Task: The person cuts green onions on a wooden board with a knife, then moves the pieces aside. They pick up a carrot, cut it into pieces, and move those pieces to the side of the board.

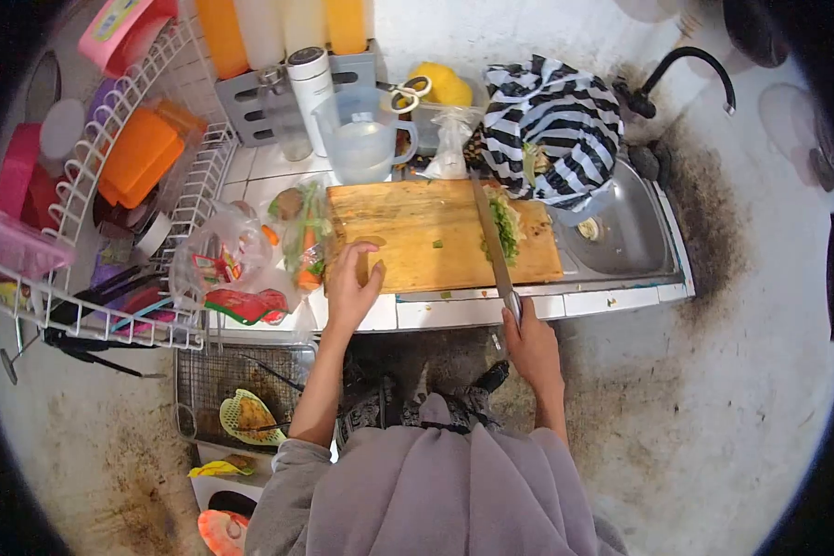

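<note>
My right hand (531,345) is wrapped round the handle of a kitchen knife (494,236), its long blade pointing away from me over the wooden cutting board (389,222). Chopped greens (503,227) lie in a heap along the blade's right side. A small green piece sits alone near the board's middle. My left hand (354,283) hovers at the board's left front edge, fingers curled loosely and apart, with nothing in them. Just left of it lies a clear bag of vegetables (304,236), with carrot and green stalks showing.
A sink (635,232) adjoins the board on the right, with a striped plastic bag (551,130) at its back. Behind the board stand a measuring jug (360,139) and a white flask (310,97). A dish rack (93,199) fills the left side.
</note>
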`<state>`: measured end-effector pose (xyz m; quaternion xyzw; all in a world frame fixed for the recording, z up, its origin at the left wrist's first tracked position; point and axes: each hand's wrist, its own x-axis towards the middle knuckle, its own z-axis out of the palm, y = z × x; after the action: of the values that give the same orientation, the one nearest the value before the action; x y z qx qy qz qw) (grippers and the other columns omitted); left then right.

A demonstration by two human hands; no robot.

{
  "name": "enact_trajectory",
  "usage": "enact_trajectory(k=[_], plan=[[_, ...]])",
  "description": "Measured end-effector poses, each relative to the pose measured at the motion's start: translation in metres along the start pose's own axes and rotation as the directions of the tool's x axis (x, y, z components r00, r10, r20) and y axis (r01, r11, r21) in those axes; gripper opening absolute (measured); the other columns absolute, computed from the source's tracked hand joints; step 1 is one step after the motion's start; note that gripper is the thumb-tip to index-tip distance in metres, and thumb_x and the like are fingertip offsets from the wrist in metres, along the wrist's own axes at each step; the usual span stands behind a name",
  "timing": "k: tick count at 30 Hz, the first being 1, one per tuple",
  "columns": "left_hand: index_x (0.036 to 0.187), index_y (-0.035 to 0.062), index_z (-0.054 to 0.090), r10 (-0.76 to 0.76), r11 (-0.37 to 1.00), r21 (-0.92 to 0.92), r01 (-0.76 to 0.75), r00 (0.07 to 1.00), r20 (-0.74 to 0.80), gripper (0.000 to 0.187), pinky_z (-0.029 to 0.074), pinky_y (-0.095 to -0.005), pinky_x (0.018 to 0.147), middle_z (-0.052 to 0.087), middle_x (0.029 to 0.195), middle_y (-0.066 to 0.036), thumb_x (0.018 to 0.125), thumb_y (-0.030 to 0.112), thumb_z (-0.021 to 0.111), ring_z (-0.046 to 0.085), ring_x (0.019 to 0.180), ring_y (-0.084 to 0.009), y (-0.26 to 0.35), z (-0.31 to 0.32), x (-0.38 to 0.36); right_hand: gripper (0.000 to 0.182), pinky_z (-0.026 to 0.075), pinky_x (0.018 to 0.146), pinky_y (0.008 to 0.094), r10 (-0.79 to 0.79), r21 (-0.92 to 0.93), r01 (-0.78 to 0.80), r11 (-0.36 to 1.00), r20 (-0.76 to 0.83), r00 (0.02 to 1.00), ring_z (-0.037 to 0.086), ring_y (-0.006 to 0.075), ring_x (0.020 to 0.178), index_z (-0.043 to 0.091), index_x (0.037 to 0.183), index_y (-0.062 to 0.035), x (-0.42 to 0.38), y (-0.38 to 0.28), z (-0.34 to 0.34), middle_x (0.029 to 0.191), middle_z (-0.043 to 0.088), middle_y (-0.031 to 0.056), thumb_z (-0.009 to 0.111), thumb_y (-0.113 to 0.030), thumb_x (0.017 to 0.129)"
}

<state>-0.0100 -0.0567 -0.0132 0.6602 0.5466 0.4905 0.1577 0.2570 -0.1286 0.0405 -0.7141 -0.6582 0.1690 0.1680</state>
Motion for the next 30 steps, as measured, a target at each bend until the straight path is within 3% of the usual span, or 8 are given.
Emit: enact_trajectory(k=[4,7,11,13,16,20,22,30], plan=[[0.100,0.0038,0.053,-0.015,0.999,0.028,0.015,1.000,0.019,0.022,0.042,-0.0369,0.086,0.057,0.101,-0.014,0.079,0.004,0.060,0.055,0.099,-0.0330,-0.001,-0.001,-0.001,0.030,0.046,0.055,0.0545,-0.042,-0.129,0.044,0.991,0.018,0.999,0.060,0.0449,0.061,0.045,0.103,-0.0051,0.001,0.012,0.014,0.064,0.060,0.0247,0.048,-0.033,0.093],[0.100,0.0039,0.054,-0.014,1.000,-0.007,0.014,1.000,0.004,0.022,0.042,-0.0369,0.086,0.058,0.100,-0.013,0.079,0.006,0.060,0.055,0.099,-0.0322,-0.003,0.001,-0.001,0.030,0.046,0.054,0.0542,-0.051,-0.034,0.050,0.998,-0.044,0.998,0.060,0.0445,0.061,0.045,0.104,-0.0049,-0.001,0.011,0.015,0.063,0.060,0.0239,0.048,-0.032,0.093],[0.099,0.0037,0.054,-0.019,0.998,-0.065,0.019,1.000,0.010,0.021,0.042,-0.0362,0.085,0.058,0.100,-0.013,0.080,0.007,0.062,0.056,0.098,-0.0311,-0.005,0.000,-0.003,0.029,0.046,0.055,0.0536,-0.044,-0.051,0.044,0.998,-0.009,0.999,0.060,0.0444,0.061,0.046,0.104,-0.0051,0.002,0.014,0.018,0.064,0.060,0.0235,0.049,-0.032,0.093],[0.099,0.0035,0.054,-0.039,0.996,-0.078,0.039,0.999,0.012,0.021,0.043,-0.0358,0.085,0.058,0.100,-0.013,0.080,0.006,0.062,0.056,0.099,-0.0309,0.000,-0.005,-0.003,0.029,0.043,0.061,0.0547,0.003,0.061,-0.009,0.998,0.098,0.995,0.058,0.0464,0.074,0.049,0.105,-0.0041,-0.004,0.001,0.005,0.074,0.061,0.0261,0.048,-0.031,0.093],[0.099,0.0032,0.053,-0.050,0.994,-0.093,0.052,0.998,0.024,0.020,0.043,-0.0351,0.085,0.058,0.100,-0.012,0.080,0.005,0.061,0.056,0.099,-0.0305,0.002,-0.005,-0.004,0.029,0.042,0.062,0.0540,-0.068,0.150,0.034,0.988,0.228,0.971,0.058,0.0463,0.076,0.050,0.105,-0.0047,-0.011,-0.013,-0.003,0.075,0.061,0.0256,0.049,-0.031,0.093],[0.099,0.0027,0.053,-0.009,0.996,-0.089,0.012,1.000,0.028,0.020,0.043,-0.0353,0.085,0.059,0.100,-0.013,0.081,0.004,0.060,0.057,0.098,-0.0305,0.001,-0.004,-0.003,0.030,0.043,0.063,0.0524,-0.110,0.108,0.083,0.991,0.277,0.955,0.058,0.0465,0.077,0.050,0.107,-0.0049,-0.010,-0.013,0.007,0.076,0.061,0.0253,0.049,-0.031,0.093],[0.100,0.0026,0.053,-0.026,0.996,-0.090,0.028,0.999,0.032,0.020,0.044,-0.0356,0.085,0.059,0.100,-0.013,0.081,0.004,0.060,0.057,0.098,-0.0308,0.001,-0.005,-0.004,0.030,0.045,0.057,0.0544,-0.137,0.052,0.130,0.990,0.169,0.976,0.058,0.0465,0.066,0.048,0.104,-0.0046,-0.007,0.000,0.012,0.068,0.060,0.0256,0.048,-0.033,0.093],[0.100,0.0032,0.054,-0.034,0.996,-0.086,0.038,0.998,0.048,0.020,0.044,-0.0367,0.085,0.059,0.100,-0.013,0.081,0.006,0.060,0.056,0.098,-0.0319,0.001,-0.006,-0.006,0.030,0.047,0.059,0.0518,-0.024,-0.125,0.027,0.992,0.020,1.000,0.062,0.0422,0.067,0.050,0.111,-0.0063,0.002,0.010,-0.003,0.066,0.061,0.0232,0.050,-0.030,0.092]])
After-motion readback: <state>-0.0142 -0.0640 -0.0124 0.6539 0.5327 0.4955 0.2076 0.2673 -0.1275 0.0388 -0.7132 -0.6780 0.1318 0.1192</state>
